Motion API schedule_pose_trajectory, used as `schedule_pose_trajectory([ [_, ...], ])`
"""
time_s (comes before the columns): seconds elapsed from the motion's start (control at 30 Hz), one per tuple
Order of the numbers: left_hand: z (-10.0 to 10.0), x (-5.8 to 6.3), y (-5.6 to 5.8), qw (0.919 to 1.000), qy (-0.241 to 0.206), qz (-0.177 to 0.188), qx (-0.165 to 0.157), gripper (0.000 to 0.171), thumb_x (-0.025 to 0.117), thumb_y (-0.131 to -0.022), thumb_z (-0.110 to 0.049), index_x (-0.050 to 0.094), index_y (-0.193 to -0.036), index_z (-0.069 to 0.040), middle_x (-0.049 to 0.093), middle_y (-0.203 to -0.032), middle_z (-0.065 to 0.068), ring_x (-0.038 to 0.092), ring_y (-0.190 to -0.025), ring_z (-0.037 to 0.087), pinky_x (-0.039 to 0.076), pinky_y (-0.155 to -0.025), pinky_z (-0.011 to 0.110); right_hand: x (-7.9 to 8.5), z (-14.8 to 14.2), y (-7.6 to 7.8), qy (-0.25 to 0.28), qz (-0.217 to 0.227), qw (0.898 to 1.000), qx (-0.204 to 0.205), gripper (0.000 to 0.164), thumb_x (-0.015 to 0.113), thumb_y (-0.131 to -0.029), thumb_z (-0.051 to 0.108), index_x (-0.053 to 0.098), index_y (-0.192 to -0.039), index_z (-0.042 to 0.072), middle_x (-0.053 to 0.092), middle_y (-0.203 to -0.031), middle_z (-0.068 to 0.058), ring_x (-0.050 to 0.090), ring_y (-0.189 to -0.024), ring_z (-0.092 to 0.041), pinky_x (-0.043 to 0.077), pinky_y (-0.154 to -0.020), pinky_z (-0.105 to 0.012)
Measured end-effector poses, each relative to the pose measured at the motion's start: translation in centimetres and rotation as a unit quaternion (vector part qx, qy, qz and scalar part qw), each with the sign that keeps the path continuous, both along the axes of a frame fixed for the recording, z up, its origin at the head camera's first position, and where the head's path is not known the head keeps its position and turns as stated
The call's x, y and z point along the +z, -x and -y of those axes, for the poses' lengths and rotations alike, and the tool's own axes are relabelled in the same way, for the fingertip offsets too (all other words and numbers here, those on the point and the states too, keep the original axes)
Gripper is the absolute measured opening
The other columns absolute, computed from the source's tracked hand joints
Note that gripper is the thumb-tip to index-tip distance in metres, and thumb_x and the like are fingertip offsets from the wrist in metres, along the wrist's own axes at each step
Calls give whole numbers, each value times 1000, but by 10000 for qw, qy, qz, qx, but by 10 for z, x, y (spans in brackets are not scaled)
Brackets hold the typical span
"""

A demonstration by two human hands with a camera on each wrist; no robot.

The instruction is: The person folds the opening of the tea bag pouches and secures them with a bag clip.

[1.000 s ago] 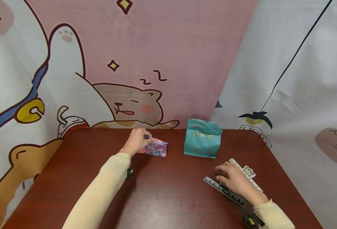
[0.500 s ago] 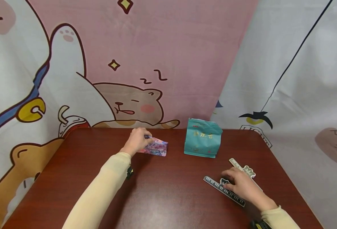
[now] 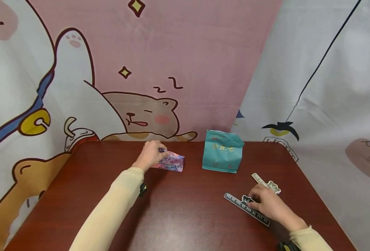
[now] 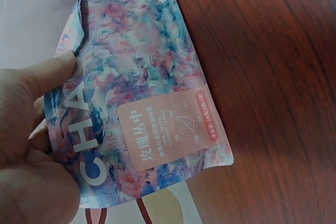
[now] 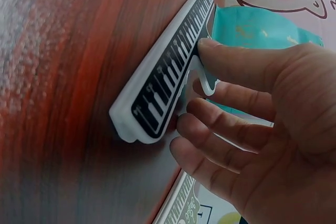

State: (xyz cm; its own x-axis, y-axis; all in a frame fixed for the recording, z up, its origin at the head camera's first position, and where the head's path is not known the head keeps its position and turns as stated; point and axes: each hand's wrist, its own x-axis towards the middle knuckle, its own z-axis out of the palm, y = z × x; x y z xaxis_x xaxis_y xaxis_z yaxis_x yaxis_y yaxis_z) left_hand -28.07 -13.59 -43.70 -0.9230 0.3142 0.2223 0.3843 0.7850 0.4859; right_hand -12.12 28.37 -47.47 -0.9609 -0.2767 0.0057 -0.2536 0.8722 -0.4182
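Left grip point(image 3: 150, 153) pinches packet point(image 3: 174, 162) left of teal pouch point(image 3: 223, 152); right grip point(image 3: 269, 205) pinches black clip point(image 3: 246, 208) in front of it. Seemingly securing hold; lifting needs steadiness.

At nine o'clock from a teal bag point(image 3: 222, 151), the left hand point(image 3: 150, 155) held a multicoloured pouch point(image 3: 174, 162); at five, the right hand point(image 3: 269, 204) pinched a black clip point(image 3: 247, 209); at four lay a pale clip point(image 3: 272, 185).
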Motion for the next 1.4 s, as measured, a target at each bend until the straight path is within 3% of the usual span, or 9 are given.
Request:
schedule_pose_trajectory([
  [0.27,1,-1,0,9999,-50,78,65,20,82,-90,-25,83,-98,-7,71,-99,8,62,-98,30,53,-89,47,1,1,1,-182,-249,9994,162,21,89,-79,17,68,-82,14,56,-84,6,50,-73,-9,44,-62,-31],
  [0.43,-1,-1,1,9999,-31,142,9,19,82,-91,-25,83,-99,-8,71,-98,8,61,-97,29,52,-88,46,3,0,-3,-196,-105,9997,112,22,86,-81,15,65,-81,16,55,-81,8,46,-70,-7,41,-61,-30],
  [0.73,-3,1,3,9998,-73,163,-10,21,82,-91,-24,82,-102,-7,72,-101,9,61,-100,30,54,-89,47,11,-2,-9,-34,-8,9999,97,27,83,-84,10,59,-77,19,48,-67,12,39,-60,-2,34,-56,-26],
  [1.17,-3,-3,4,9997,-117,199,15,20,82,-91,-23,82,-101,-7,71,-100,9,62,-98,29,55,-88,45,19,6,-12,265,-62,9996,97,25,81,-86,6,61,-82,20,48,-65,13,38,-58,1,35,-55,-24],
  [1.3,-1,-1,4,9997,-120,192,-14,20,82,-91,-23,82,-101,-6,71,-99,9,62,-96,29,56,-86,45,21,11,-10,475,-308,9984,52,23,81,-85,3,63,-86,19,53,-68,15,43,-60,2,39,-56,-24],
  [1.4,2,-1,3,9997,-134,212,16,19,82,-90,-23,82,-101,-6,71,-99,9,61,-96,28,55,-86,45,21,15,-8,669,-737,9950,126,25,82,-82,0,65,-91,16,59,-74,14,49,-64,3,44,-57,-24],
])
